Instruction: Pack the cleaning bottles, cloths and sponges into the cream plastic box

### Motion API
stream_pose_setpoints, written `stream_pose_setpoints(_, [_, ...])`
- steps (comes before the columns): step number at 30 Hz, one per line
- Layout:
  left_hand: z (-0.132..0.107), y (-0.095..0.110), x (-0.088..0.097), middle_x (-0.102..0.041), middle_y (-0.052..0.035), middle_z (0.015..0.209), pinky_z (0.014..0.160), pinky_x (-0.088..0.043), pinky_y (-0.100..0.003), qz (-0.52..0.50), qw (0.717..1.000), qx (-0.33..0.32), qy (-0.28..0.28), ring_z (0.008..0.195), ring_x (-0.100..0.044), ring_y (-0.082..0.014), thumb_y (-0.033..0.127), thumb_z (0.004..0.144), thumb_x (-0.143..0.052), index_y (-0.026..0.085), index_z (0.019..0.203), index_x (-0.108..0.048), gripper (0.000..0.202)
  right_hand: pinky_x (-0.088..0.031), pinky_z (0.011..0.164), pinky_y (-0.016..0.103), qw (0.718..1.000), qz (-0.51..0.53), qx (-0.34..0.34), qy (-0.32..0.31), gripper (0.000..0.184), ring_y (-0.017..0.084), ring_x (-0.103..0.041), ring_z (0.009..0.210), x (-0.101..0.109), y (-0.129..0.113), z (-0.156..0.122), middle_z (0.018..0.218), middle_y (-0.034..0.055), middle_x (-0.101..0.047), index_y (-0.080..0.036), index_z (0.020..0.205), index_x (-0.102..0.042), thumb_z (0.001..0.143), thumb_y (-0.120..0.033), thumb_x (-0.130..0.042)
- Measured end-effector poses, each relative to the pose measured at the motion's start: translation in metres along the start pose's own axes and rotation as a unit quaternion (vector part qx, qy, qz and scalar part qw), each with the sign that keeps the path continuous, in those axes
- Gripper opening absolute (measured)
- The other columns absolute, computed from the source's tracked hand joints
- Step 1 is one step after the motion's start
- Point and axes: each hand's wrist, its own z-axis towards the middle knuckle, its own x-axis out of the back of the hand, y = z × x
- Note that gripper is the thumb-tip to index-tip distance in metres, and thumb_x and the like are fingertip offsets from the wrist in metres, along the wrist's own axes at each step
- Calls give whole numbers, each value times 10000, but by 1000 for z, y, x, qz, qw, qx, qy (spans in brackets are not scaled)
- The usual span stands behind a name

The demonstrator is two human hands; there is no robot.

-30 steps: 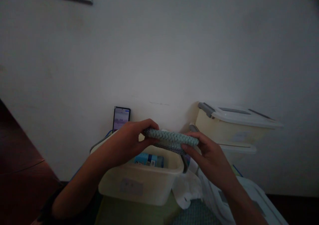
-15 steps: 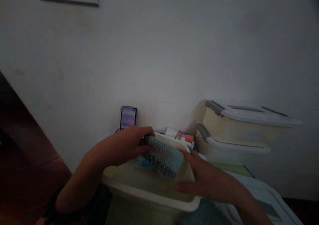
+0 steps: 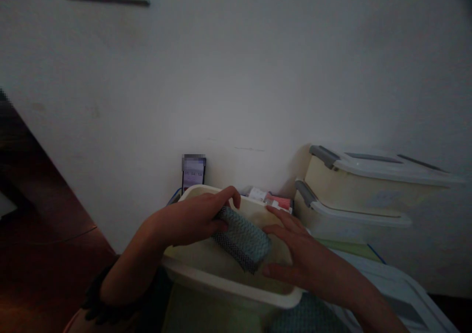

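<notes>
A folded cloth [image 3: 245, 237], pale teal on top with a dark speckled side, is held tilted over an off-white plastic bin [image 3: 228, 284]. My left hand [image 3: 201, 215] grips its upper left end, thumb in front and fingers behind. At the cloth's lower right end, my right hand [image 3: 298, 249] is open with thumb and fingers spread; whether a fingertip touches the cloth I cannot tell. Part of the bin's inside is hidden by the cloth and both hands.
Behind the bin a phone [image 3: 193, 173] leans on the wall, with small white and red packets [image 3: 278, 201] to its right. Two lidded storage boxes [image 3: 354, 190] are stacked at the right. A pale lid [image 3: 387, 279] lies below them, near dark teal fabric [image 3: 306, 316].
My right hand has opened away from the cloth's end, fingers more spread. The cloth sits slightly lower in view, and a blue item seen beneath it before no longer shows.
</notes>
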Motion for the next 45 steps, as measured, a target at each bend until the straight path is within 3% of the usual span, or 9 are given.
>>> stream_pose_setpoints(5, [1,-1,-2,-624,-17,889,646,-400,-266,20,999,23,-34,786,-577,-191,234,763,-559,235,1029,-543,267,-175,1109,495,999,-11,33,-13,349,286,-108,1402,3,-1,1,1473,59,-331,-235,1047,-638,812,-481,-557])
stream_pose_setpoints(10, [4,-2,-7,-651,-52,890,658,-406,-297,49,995,60,-62,797,-599,-221,345,774,-568,194,916,-586,208,-170,1098,534,998,-14,53,-20,321,290,-195,1371,4,-1,1,1342,71,-490,-229,1041,-638,860,-457,-502])
stream_pose_setpoints(16, [6,-3,-7,-618,-70,1033,771,-421,-322,-26,999,-7,22,890,-575,-203,260,851,-444,203,1157,-389,316,-224,1092,490,998,-3,68,-10,294,276,-243,1328,4,-1,1,1193,57,-575,-225,1029,-635,861,-434,-515])
stream_pose_setpoints(22, [11,-4,-9,-618,-47,961,789,-420,-332,2,999,-5,-47,861,-568,-199,222,847,-415,220,1149,-416,303,-259,1071,492,998,-6,61,-8,313,292,-212,1339,8,-2,0,1124,70,-600,-213,1028,-632,867,-446,-497])
stream_pose_setpoints(25, [16,-6,-14,-623,-49,942,766,-428,-319,21,998,5,-62,847,-576,-195,207,840,-408,208,1177,-424,338,-262,1063,501,998,-17,64,-13,293,293,-289,1302,10,-4,-1,1093,68,-609,-214,1003,-627,878,-438,-484])
stream_pose_setpoints(32, [19,-4,-19,-675,-59,985,774,-451,-323,42,993,26,-111,895,-609,-218,225,778,-532,217,1033,-594,263,-276,1060,499,997,-12,76,-10,242,286,-311,1300,10,-4,0,1058,50,-616,-240,979,-625,886,-407,-477])
stream_pose_setpoints(37, [21,-7,-23,-685,-84,1020,797,-470,-349,60,992,49,-104,929,-620,-243,204,715,-612,192,1023,-632,310,-273,1061,500,997,-15,72,-14,274,290,-304,1301,10,-4,0,1069,54,-614,-230,985,-621,882,-439,-478])
stream_pose_setpoints(41, [23,-10,-24,-678,-91,1075,869,-449,-346,67,995,47,-58,995,-608,-235,107,688,-618,172,1045,-640,364,-256,1072,496,997,-14,78,-15,282,280,-333,1289,10,-3,1,1056,58,-614,-223,994,-619,891,-435,-463])
stream_pose_setpoints(45, [25,-7,-26,-714,-79,952,750,-474,-305,65,994,30,-78,871,-645,-226,102,682,-617,172,967,-688,303,-247,1076,495,997,-16,75,-11,275,288,-277,1319,10,-2,1,1058,52,-614,-234,981,-626,882,-442,-478])
